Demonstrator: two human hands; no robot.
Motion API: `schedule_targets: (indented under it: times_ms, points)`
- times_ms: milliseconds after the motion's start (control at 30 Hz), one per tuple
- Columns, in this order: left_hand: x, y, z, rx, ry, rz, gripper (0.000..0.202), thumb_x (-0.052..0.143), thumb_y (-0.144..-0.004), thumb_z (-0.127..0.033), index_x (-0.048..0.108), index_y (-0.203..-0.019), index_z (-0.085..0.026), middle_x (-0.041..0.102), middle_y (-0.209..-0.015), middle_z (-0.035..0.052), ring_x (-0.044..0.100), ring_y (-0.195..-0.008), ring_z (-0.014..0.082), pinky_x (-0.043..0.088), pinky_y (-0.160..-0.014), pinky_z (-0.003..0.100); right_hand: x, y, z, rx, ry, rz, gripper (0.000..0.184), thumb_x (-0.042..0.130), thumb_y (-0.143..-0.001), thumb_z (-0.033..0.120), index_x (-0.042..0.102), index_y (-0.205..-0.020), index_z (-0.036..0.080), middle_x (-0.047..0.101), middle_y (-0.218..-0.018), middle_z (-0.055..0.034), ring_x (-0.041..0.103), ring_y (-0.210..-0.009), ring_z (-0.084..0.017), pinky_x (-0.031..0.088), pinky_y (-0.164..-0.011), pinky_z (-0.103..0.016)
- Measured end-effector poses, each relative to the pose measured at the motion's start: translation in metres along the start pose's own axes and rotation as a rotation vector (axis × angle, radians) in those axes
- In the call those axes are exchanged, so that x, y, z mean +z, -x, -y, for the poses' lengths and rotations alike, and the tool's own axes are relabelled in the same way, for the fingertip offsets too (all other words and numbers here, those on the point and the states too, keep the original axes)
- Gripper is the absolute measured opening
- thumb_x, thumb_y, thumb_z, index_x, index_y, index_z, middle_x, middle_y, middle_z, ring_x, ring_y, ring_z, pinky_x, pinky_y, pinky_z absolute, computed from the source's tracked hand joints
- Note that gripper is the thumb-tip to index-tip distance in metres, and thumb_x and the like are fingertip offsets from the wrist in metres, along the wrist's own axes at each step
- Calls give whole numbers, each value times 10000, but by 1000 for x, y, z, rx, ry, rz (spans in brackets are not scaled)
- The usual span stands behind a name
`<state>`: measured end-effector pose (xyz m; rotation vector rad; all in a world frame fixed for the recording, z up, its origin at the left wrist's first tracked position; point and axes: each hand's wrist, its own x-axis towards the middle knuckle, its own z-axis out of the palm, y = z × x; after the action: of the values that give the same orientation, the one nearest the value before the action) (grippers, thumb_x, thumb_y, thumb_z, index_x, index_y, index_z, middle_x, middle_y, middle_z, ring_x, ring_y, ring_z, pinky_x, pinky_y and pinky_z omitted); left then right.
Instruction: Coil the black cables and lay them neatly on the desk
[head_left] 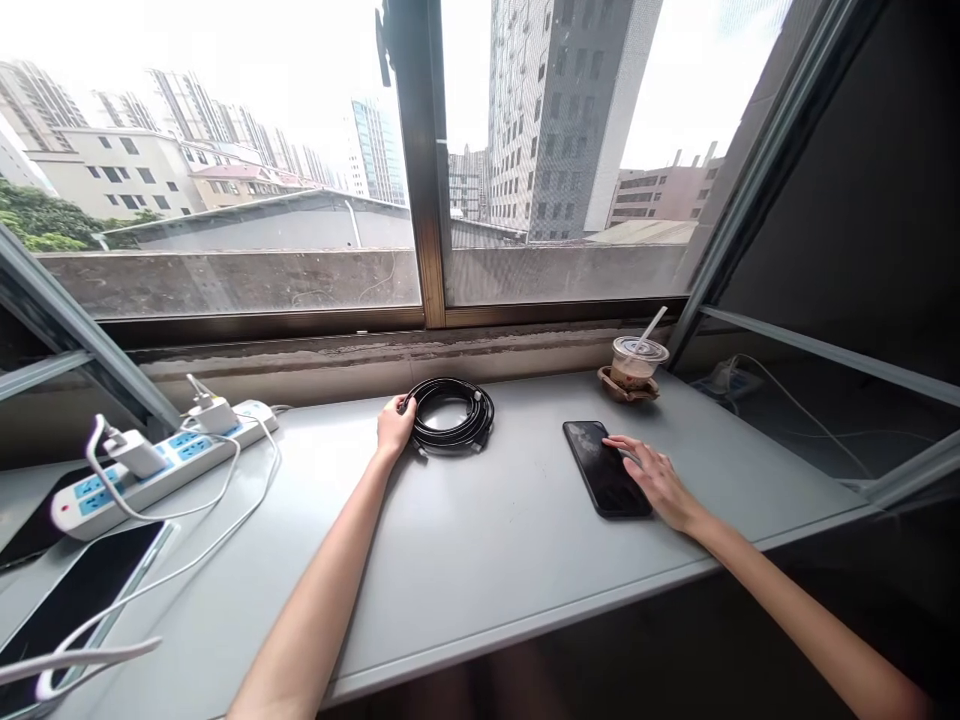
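A coiled black cable (480, 428) lies on the grey tabletop, with a few connector ends poking out of the coil. Closed around the coil's left side is my left hand (395, 425), its fingertips partly hidden by the loops. To the right, a black smartphone (600, 480) rests flat with its dark screen up. My right hand (656, 483) hovers over or touches the phone's right half, fingers stretched out and the index finger reaching across the screen; I cannot tell whether it touches the glass. Nothing is gripped by that hand.
A white power strip (174, 472) with two plugged chargers stands at the left, its white cables trailing forward past a second phone (82, 590). At the back right, an iced drink cup (634, 362) sits in a cardboard holder (628, 391). Metal frame bars flank the table (480, 570).
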<state>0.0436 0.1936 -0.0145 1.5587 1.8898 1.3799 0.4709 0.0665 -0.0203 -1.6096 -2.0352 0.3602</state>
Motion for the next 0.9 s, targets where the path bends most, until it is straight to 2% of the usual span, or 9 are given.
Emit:
schedule_targets:
  times_ms: [167, 267, 400, 533, 667, 767, 900]
  points:
    - [-1, 1, -2, 1, 8, 2, 321, 482, -805, -345, 644, -986, -135, 672, -1012, 112, 606, -952, 237, 440, -845, 317, -2, 1, 2, 6, -8, -5, 429, 212, -915, 458, 357, -1290, 309, 492, -1326, -45, 420, -1246, -225, 305, -1021, -470]
    - [-2, 1, -2, -6, 13, 4, 299, 490, -816, -330, 642, -986, -136, 671, -1002, 111, 607, -944, 234, 442, -848, 329, 0, 10, 14, 20, 50, -40, 431, 309, -891, 481, 354, -1283, 309, 474, -1321, -55, 429, -1233, -237, 307, -1022, -476]
    - [-1, 1, -1, -9, 19, 11, 246, 519, -846, -301, 625, -982, -124, 660, -988, 94, 602, -933, 200, 448, -864, 366, 7, 27, 37, 14, 170, -78, 651, 522, -760, 540, 278, -1325, 328, 372, -1382, -58, 424, -1232, -266, 396, -954, -456]
    - [1, 1, 2, -2, 18, 15, 246, 532, -869, -328, 606, -986, -125, 638, -988, 67, 595, -931, 173, 456, -876, 395, 9, 38, 50, 37, 216, -153, 736, 560, -719, 554, 247, -1341, 316, 367, -1375, -65, 469, -1187, -267, 440, -907, -419]
    - [1, 3, 3, -6, 6, 17, 262, 524, -876, -347, 600, -1001, -130, 626, -1008, 69, 590, -943, 175, 460, -880, 404, 5, 35, 47, 55, 259, -135, 763, 568, -702, 593, 238, -1336, 326, 453, -1280, -54, 539, -1097, -255, 429, -905, -417]
    - [1, 4, 2, -2, -2, 20, 271, 517, -879, -359, 601, -1000, -131, 626, -1009, 69, 591, -937, 174, 462, -877, 402, 1, 27, 39, 52, 304, -153, 778, 564, -696, 601, 233, -1340, 317, 448, -1266, -68, 539, -1093, -267, 408, -915, -437]
    - [1, 4, 2, 4, -5, 21, 284, 517, -878, -369, 601, -1003, -128, 628, -1012, 71, 593, -939, 175, 461, -877, 404, -2, 19, 28, 82, 314, -170, 819, 561, -681, 609, 217, -1351, 287, 432, -1270, -108, 564, -1049, -283, 432, -854, -426]
